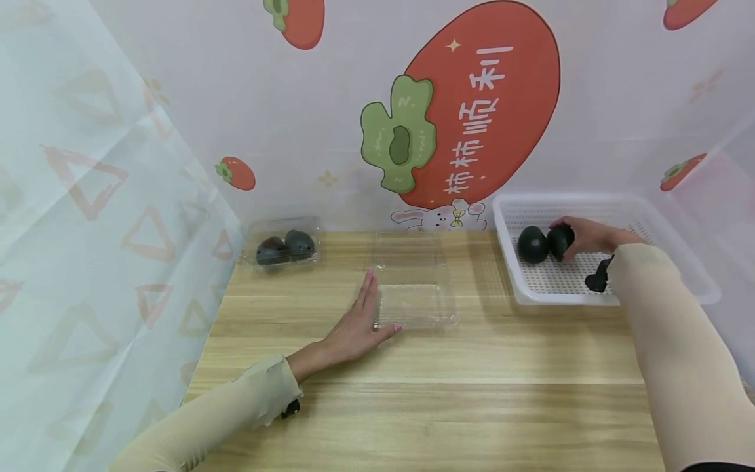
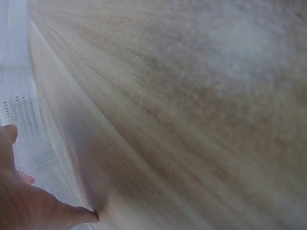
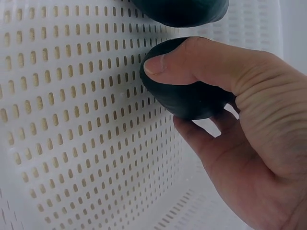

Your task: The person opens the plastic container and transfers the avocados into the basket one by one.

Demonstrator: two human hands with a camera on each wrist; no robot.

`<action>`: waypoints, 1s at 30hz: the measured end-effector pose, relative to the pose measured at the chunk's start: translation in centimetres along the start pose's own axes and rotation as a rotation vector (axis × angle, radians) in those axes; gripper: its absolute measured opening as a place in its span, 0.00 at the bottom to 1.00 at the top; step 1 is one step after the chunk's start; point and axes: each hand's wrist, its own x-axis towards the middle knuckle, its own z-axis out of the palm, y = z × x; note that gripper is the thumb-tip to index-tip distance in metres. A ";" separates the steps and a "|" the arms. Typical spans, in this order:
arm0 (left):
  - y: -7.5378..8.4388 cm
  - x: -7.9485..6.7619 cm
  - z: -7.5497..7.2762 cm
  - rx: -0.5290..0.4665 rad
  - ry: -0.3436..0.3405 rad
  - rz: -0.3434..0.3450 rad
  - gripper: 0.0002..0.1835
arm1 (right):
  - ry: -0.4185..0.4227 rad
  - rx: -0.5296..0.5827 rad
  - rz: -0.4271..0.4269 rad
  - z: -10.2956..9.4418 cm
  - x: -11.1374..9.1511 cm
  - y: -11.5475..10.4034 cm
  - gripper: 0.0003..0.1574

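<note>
My right hand (image 1: 584,237) is inside the white basket, its thumb and fingers curled round a dark green avocado (image 3: 192,98). Beside it in the basket lies a second avocado (image 1: 533,245), whose underside shows at the top of the right wrist view. On the table, my left hand (image 1: 354,330) rests with fingers straight along the left side of a clear plastic clamshell box (image 1: 413,305), the thumb spread at its near corner. This box stands with its lid (image 1: 407,249) folded back, and no fruit shows in it.
The perforated white basket (image 1: 519,288) stands at the back right of the wooden table (image 1: 442,406). At the back left, another clear clamshell box (image 1: 315,226) holds two dark avocados (image 1: 299,244). A printed sheet (image 1: 330,118) hangs behind the table, and a pale sheet borders the left side.
</note>
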 end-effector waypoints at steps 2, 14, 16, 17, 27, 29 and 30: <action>0.0 0.0 0.0 -0.004 0.002 -0.001 0.60 | 0.002 0.001 -0.005 0.0 0.0 -0.1 0.58; 0.1 -0.1 0.1 -0.008 0.004 0.004 0.60 | 0.018 -0.034 -0.001 -0.2 -0.3 0.2 0.61; 0.0 -0.1 0.1 -0.003 -0.001 0.002 0.60 | 0.022 -0.041 -0.007 -0.1 -0.3 0.2 0.61; 0.0 -0.1 0.1 -0.002 -0.002 -0.001 0.60 | 0.023 -0.042 -0.012 -0.1 -0.3 0.2 0.61; 0.0 -0.1 0.0 -0.004 -0.012 -0.004 0.60 | 0.048 -0.077 0.001 0.0 -0.6 -0.4 0.59; 0.0 -0.1 0.0 -0.001 -0.014 -0.003 0.60 | 0.055 -0.093 -0.005 0.0 -0.6 -0.6 0.58; 0.0 -0.1 -0.1 -0.001 -0.014 -0.002 0.60 | 0.059 -0.098 -0.007 0.0 -0.6 -0.7 0.58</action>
